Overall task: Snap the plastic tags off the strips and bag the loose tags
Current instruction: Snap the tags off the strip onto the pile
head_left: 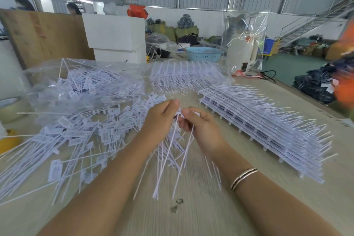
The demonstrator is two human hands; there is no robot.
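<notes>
Loose tags (80, 134) piled left on table (210, 214), bag (76, 82) behind them; stacked strips (268, 130) right; basket (204, 54) far.

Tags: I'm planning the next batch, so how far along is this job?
Partly done: loose tags are heaped left, some in a clear bag. The left hand and right hand hold a bunch. A stack of strips waits at right.

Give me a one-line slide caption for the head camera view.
Both hands, left and right, pinch a bunch of tags between loose tags and stacked strips.
</notes>
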